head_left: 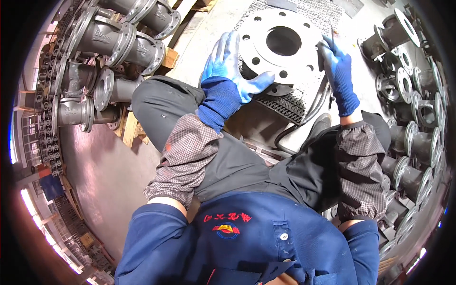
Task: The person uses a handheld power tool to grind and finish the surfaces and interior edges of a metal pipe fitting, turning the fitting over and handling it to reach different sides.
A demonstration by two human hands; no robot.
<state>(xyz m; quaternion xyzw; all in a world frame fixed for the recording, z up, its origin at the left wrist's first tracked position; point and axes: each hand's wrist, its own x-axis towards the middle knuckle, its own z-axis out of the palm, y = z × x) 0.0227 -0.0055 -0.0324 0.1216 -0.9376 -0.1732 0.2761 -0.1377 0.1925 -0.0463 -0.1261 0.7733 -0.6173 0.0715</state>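
A grey metal flanged pipe fitting [306, 45] stands upright, its broad round flange facing up with a large centre hole and several bolt holes. Part of a lower flange [281, 90] shows beneath it. My left hand [230, 64], in a blue and white glove, lies against the flange's left edge with fingers spread and the thumb reaching along the near rim. At the right edge, my right hand [338, 69], also gloved, has its fingers curled round a slim dark object, with a thin tip sticking up past the fingers; its kind is unclear.
A textured mat [297, 102] lies under the fitting, with a dark cable [316, 111] beside it. Several flanged valve bodies [107, 40] are stacked on wooden pallets [130, 126] at left. More flanged fittings [413, 140] crowd the floor at right, close to my knee.
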